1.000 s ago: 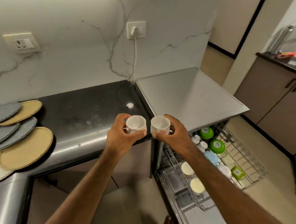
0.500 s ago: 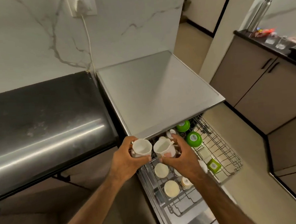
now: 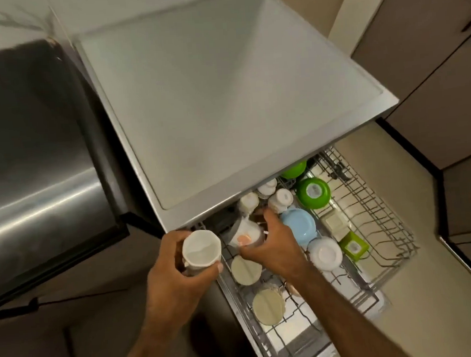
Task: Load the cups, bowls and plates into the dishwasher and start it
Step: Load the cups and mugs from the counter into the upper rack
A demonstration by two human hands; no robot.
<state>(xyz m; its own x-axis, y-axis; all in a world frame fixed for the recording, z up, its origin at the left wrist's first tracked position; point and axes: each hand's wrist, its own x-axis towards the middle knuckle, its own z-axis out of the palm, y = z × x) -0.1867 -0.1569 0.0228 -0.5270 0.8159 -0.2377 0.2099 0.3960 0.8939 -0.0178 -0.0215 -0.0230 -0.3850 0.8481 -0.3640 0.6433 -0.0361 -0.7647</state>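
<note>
Evidently one cup was being racked at a time: the right hand (image 3: 275,248) curled its fingers round a white ceramic cup with a pink motif (image 3: 244,235), tilted over the left rear of the pulled-out grey wire dishwasher rack (image 3: 375,204), probably to seat it mouth-down beside the upturned white cups (image 3: 282,200) there. The left hand (image 3: 177,280) gripped a plain white faceted cup (image 3: 202,251) upright, just outside the rack's left edge, apparently awaiting its turn. Both forearms reached forward and down.
</note>
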